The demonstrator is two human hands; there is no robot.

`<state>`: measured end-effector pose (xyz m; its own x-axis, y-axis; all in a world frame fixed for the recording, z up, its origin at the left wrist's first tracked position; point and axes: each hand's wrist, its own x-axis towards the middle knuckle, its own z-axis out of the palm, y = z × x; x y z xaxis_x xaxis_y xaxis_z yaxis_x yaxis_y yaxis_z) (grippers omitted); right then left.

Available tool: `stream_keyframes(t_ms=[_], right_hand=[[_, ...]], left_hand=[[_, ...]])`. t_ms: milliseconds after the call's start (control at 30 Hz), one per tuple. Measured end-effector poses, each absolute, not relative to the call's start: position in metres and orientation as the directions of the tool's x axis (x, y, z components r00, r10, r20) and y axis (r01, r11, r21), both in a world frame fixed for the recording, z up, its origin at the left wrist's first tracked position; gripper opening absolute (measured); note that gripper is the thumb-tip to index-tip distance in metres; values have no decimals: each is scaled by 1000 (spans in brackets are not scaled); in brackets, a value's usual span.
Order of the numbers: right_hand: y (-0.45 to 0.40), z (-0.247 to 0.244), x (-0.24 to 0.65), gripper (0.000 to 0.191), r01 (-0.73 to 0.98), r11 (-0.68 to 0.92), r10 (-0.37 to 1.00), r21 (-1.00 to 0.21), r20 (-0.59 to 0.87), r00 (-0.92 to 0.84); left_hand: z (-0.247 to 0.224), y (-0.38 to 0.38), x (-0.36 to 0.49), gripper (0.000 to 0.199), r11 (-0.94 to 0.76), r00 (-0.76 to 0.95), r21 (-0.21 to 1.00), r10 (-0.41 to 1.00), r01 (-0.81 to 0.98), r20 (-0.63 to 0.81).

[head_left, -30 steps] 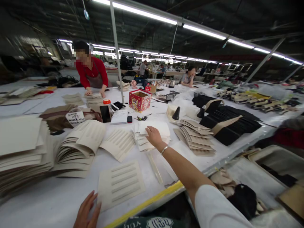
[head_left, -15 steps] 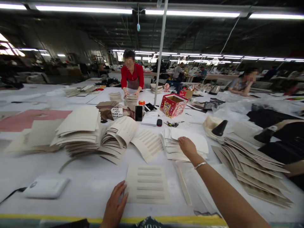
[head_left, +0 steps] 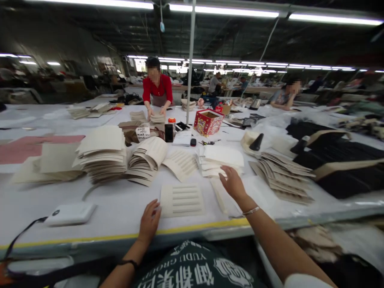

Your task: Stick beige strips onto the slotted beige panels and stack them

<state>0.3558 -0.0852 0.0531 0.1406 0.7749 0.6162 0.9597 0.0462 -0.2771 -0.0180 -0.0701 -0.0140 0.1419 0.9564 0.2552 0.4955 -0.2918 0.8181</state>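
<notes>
Flat on the table in front of me lies a cream panel [head_left: 187,200] with several parallel raised strips. My left hand [head_left: 150,220] rests by its left edge, fingers stretched out, holding nothing. Over the front edge of a stack of white sheets [head_left: 222,155] is my right hand [head_left: 234,184], with fingers apart and nothing visible in it. Whether its fingertips touch the stack I cannot tell. A long pale strip [head_left: 219,196] lies between the panel and my right wrist. Behind the panel sits another striped cream piece [head_left: 181,163].
Stacks of cream panels [head_left: 102,160] and curved striped panels [head_left: 148,158] stand left. A white device [head_left: 72,213] with a cord lies front left. Beige pieces [head_left: 283,176] and black material [head_left: 339,160] are right. A red box [head_left: 208,123] and a co-worker [head_left: 157,88] are farther back.
My right hand has drawn back from the top of the white stack towards its front edge, its fingers spreading. My left hand stays beside the panel. The camera view has shifted, showing more of my body.
</notes>
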Motion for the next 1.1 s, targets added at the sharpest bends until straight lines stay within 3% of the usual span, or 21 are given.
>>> stream_keyframes(t_ms=[167,300,500,633,700,867,1000,1100], right_hand=[[-205,-3,291,24,943,147,879,-299,477,15],[-251,-28,269,22,937,107,896,-334,442,55],[-229,-11,323,20,915,-140,774,-379,535,340],[-188,5,371,20,874,-360,742,-327,467,481],[-169,10,382,20,868,-392,755,-306,431,493],[-122,18,363,19,929,-171,817,-328,480,320],[-81,33,330,18,935,18,844,-355,506,176],[-45,50,320,17,940,40,847,-339,510,148]], left_hand=[[-3,-68,-13,42,-277,148,801,961,530,234],[8,-63,-10,42,-241,158,772,970,589,183],[9,-64,-12,31,-190,102,750,981,633,163],[4,-61,-13,31,-159,63,771,986,616,154],[3,-60,-14,34,-151,70,776,988,613,137],[3,-59,-16,47,-96,76,855,995,509,66],[7,-55,-17,53,76,37,911,994,405,-99],[11,-49,-20,60,210,47,927,971,310,-236]])
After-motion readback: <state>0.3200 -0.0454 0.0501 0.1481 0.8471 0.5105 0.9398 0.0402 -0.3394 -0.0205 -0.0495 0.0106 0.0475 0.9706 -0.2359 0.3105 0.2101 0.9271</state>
